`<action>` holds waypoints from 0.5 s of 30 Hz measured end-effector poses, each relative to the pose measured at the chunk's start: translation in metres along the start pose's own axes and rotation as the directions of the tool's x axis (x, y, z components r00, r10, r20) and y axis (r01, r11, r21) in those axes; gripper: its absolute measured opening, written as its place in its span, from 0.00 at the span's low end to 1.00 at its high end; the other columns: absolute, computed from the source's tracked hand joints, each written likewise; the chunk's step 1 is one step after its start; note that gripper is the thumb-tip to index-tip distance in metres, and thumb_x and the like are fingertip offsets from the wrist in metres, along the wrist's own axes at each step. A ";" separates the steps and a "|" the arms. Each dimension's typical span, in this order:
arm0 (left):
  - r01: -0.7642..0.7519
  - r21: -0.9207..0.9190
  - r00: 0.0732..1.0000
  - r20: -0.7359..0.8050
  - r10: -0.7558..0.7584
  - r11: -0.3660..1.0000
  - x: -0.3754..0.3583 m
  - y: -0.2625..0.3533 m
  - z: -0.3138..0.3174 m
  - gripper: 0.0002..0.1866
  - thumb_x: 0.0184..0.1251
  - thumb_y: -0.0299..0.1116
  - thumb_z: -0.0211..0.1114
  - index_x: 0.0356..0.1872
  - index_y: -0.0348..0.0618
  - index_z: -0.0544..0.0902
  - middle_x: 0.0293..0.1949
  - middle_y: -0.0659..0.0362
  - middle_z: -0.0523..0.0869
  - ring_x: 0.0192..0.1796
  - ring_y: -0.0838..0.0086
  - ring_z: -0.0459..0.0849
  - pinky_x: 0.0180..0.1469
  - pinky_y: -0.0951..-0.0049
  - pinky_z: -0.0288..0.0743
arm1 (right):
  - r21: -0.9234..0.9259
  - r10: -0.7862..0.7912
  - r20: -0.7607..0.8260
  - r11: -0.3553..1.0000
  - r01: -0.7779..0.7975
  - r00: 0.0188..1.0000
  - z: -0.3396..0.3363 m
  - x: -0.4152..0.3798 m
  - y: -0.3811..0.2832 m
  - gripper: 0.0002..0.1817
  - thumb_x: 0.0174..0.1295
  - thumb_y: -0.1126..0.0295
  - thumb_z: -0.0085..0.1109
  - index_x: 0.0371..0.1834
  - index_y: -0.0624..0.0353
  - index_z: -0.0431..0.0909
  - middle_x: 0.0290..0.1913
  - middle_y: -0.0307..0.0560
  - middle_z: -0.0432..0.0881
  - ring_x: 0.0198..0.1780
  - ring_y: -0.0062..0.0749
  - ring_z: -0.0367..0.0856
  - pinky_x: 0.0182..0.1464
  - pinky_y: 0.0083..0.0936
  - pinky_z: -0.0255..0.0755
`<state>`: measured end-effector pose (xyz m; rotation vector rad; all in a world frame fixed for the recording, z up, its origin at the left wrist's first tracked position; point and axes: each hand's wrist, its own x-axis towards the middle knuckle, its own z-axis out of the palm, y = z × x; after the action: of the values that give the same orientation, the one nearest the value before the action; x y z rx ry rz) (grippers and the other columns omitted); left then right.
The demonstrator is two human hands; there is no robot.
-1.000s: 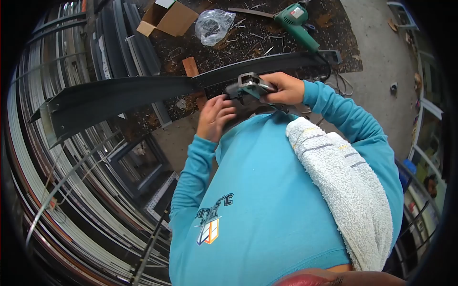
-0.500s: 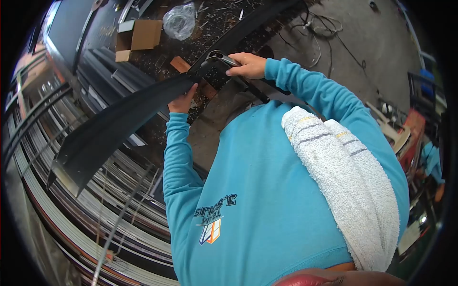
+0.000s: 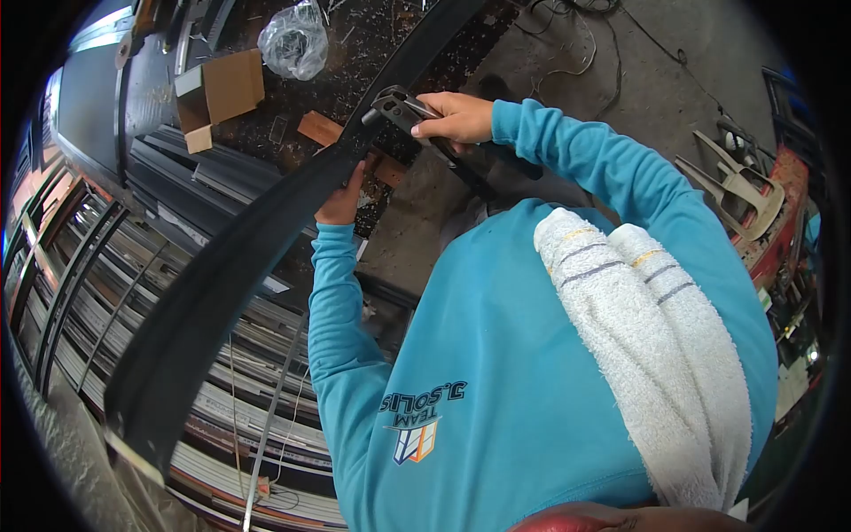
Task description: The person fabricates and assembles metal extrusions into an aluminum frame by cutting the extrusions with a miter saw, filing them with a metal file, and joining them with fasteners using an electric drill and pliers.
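Long channel profile [image 3: 213, 275] by left hand [image 3: 341, 199]: charcoal black, cream strip at far-left end. Hand tool [image 3: 399, 108] in right hand [image 3: 461, 121]: metallic grey. Sweatshirt [image 3: 532, 355] below both hands: turquoise; lettering [image 3: 424, 399] black, emblem [image 3: 415, 442] white, blue, orange. Towel [image 3: 620, 310] below right hand: white, grey and yellow stripes. Above left hand: wood piece [image 3: 319, 129] orange-brown, cardboard box [image 3: 232, 87] tan, plastic bag [image 3: 292, 40] translucent whitish, worktop [image 3: 359, 44] dark brown with pale speckles. Right of right hand: plastic chair [image 3: 753, 199] beige.
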<state>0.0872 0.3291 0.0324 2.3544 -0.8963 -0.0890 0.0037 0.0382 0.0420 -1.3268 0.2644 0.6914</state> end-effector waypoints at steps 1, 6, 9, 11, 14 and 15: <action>-0.002 -0.037 1.000 -0.006 0.002 0.999 0.001 -0.002 0.001 0.19 0.50 0.38 0.79 0.41 0.40 0.87 0.43 0.52 0.88 0.44 0.60 0.87 0.52 0.64 0.78 | -0.013 0.002 -0.015 1.000 -0.003 1.000 -0.001 -0.002 -0.004 0.19 0.64 0.55 0.59 0.45 0.61 0.72 0.25 0.42 0.77 0.19 0.25 0.77 0.21 0.26 0.71; 0.074 -0.179 0.997 0.011 -0.074 0.981 -0.001 -0.009 0.004 0.20 0.49 0.31 0.80 0.43 0.37 0.85 0.47 0.50 0.85 0.47 0.61 0.85 0.52 0.64 0.78 | 0.018 -0.018 -0.036 1.000 0.019 0.999 -0.003 -0.003 -0.003 0.19 0.64 0.56 0.59 0.46 0.61 0.72 0.26 0.42 0.77 0.20 0.25 0.76 0.23 0.25 0.71; 0.116 -0.137 0.993 0.046 -0.111 0.984 -0.006 -0.010 0.004 0.21 0.49 0.30 0.80 0.45 0.37 0.84 0.49 0.50 0.82 0.49 0.62 0.84 0.53 0.65 0.77 | 0.072 0.015 -0.014 0.997 -0.014 1.000 -0.003 -0.007 -0.007 0.18 0.65 0.57 0.59 0.46 0.61 0.72 0.27 0.41 0.77 0.21 0.24 0.76 0.25 0.24 0.72; 0.132 -0.129 0.991 0.020 -0.131 0.983 0.004 0.008 0.000 0.22 0.49 0.30 0.80 0.46 0.37 0.84 0.51 0.51 0.80 0.50 0.62 0.83 0.53 0.65 0.77 | 0.095 0.042 -0.008 0.995 -0.041 0.999 -0.002 -0.009 -0.008 0.18 0.65 0.57 0.59 0.46 0.61 0.72 0.27 0.41 0.77 0.21 0.24 0.76 0.25 0.24 0.72; 0.144 -0.056 0.987 0.075 -0.140 0.988 0.010 0.014 -0.005 0.22 0.49 0.32 0.81 0.46 0.37 0.84 0.51 0.51 0.78 0.50 0.62 0.82 0.52 0.66 0.78 | 0.120 0.042 -0.004 0.992 -0.041 0.999 -0.001 -0.008 -0.005 0.19 0.65 0.57 0.59 0.46 0.62 0.72 0.29 0.43 0.80 0.23 0.25 0.77 0.25 0.25 0.72; 0.123 -0.041 0.989 0.090 -0.119 0.992 0.014 0.017 -0.007 0.22 0.49 0.31 0.81 0.46 0.37 0.84 0.51 0.51 0.77 0.51 0.61 0.82 0.52 0.65 0.78 | 0.123 0.039 -0.003 0.992 -0.038 0.999 -0.003 -0.007 -0.005 0.19 0.65 0.57 0.59 0.46 0.62 0.72 0.30 0.43 0.80 0.23 0.26 0.78 0.25 0.25 0.72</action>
<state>0.0901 0.3137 0.0498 2.3760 -0.7825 -0.2609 0.0016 0.0330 0.0493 -1.2085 0.3322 0.6933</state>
